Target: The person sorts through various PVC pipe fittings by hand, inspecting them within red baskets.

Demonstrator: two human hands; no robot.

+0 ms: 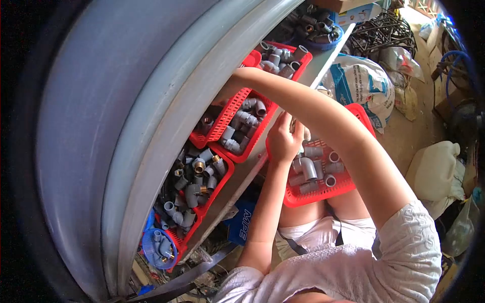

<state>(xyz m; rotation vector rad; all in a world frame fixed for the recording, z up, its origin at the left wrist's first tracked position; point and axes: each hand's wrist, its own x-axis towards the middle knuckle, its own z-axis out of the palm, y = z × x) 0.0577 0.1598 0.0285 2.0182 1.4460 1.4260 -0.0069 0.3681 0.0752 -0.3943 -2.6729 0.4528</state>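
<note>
My left hand (286, 139) is closed, its fingers curled near a small pale thing I cannot make out. It is over the far-left part of a red basket (361, 113) on my lap, which holds several grey pipe elbows and sockets (309, 169). My right hand (231, 88) reaches across to a small red basket (230, 117) on the left, its fingers hidden behind the grey curved edge in front of the camera. Under and beside it stands another red basket with grey elbows (245, 121).
A red basket of mixed fittings, some brass-threaded (194, 189), sits nearer on the bench (227, 189). A blue basket (160, 248) is at lower left; another red basket of fittings (283, 60) stands farther up. On the floor are a printed sack (361, 88) and a pale jerrycan (434, 169).
</note>
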